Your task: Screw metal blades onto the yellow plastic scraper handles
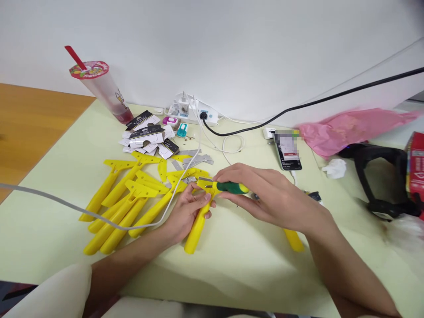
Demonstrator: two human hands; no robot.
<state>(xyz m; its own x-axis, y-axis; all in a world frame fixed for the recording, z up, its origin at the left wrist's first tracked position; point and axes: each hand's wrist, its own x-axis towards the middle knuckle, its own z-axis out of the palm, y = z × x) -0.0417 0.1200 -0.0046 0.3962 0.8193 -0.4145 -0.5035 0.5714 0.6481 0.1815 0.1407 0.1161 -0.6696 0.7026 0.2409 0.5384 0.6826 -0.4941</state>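
The left hand (189, 209) is gripping a yellow scraper (198, 229); the right hand (272, 193) is grasping a screwdriver (228, 188), best kept square-on.

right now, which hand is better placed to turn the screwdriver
Probably the right hand: it grips the green-handled screwdriver, whose shaft points at the head of the yellow scraper that the left hand holds.

The scrapers (197, 232) are bright yellow, the screwdriver handle (228, 188) dark green and yellow, and the bench (245, 265) pale green. The cartons (145, 136) carry black and white panels, and the cup's lid (97, 69) is red-edged with a multicoloured print. The straw (75, 57) is red, the plastic bag (351, 129) pink, the cable (308, 104) black.
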